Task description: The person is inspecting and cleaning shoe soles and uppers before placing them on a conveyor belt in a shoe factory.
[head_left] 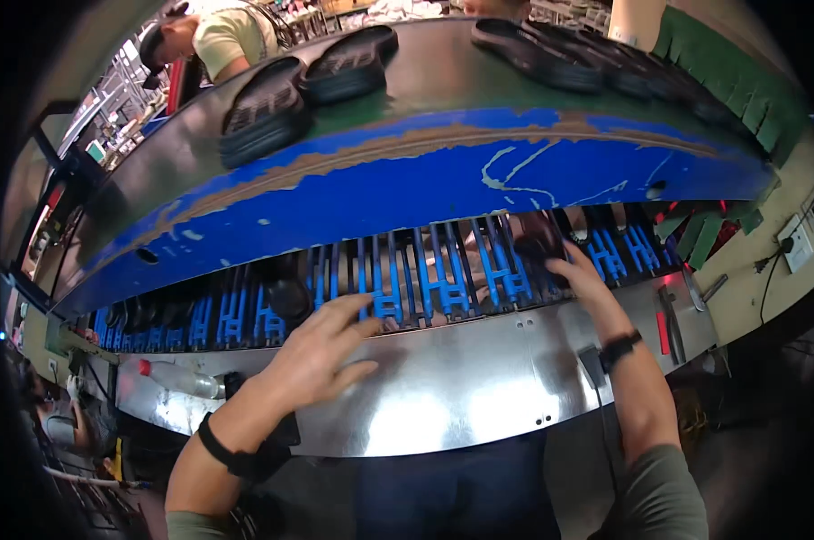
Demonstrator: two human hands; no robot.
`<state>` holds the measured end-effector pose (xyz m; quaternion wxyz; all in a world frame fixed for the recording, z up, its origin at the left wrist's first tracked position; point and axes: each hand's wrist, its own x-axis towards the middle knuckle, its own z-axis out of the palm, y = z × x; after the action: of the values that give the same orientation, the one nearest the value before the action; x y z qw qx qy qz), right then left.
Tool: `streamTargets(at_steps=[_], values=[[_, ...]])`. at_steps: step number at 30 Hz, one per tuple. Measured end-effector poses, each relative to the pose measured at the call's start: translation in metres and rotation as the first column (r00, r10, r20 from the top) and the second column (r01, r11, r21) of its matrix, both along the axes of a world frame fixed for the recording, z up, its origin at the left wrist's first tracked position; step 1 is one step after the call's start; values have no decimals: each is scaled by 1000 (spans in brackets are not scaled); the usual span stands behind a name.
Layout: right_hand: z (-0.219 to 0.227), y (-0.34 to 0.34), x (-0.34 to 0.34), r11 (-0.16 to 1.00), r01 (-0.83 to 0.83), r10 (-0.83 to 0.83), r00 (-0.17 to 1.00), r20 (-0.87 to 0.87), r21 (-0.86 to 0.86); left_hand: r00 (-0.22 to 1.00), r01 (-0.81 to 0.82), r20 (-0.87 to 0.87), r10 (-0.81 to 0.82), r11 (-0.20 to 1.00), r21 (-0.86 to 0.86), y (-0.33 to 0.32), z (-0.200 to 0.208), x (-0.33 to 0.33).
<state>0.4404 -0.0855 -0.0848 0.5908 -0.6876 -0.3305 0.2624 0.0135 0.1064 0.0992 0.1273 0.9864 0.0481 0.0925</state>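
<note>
My left hand (321, 349) is above the near edge of a metal ledge, fingers spread, holding nothing. It is close to a row of blue slatted carriers (389, 279), where a dark rounded piece (288, 299) rests just beyond the fingers. My right hand (580, 274) reaches into the row farther right, its thumb and fingers closed at the edge of a black shoe sole (538, 245). Shadow hides part of that sole and some of the fingertips.
Black soles (348, 65) lie on the dark top of the blue-fronted housing (407, 184). On the metal ledge (461, 396) are a clear bottle (184, 378) and red-handled pliers (668, 326). Green strips (709, 236) hang at right. Another person (222, 40) stands beyond.
</note>
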Motion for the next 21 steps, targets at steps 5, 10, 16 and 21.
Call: streamTargets(at_steps=[5, 10, 16, 21], values=[[13, -182, -123, 1000, 20, -25, 954, -298, -21, 691, -509, 681, 243, 833, 219, -12, 165, 44], [-9, -218, -254, 923, 373, -262, 786, 559, -92, 772, -632, 153, 618, 770, 81, 43, 199, 83], [-1, -230, -254, 936, 327, -186, 768, 612, -126, 820, -480, 187, 540, 828, -289, -53, 215, 57], [41, -233, -217, 940, 273, -36, 679, 733, -207, 643, -324, 710, 287, 942, -87, -158, 98, -58]])
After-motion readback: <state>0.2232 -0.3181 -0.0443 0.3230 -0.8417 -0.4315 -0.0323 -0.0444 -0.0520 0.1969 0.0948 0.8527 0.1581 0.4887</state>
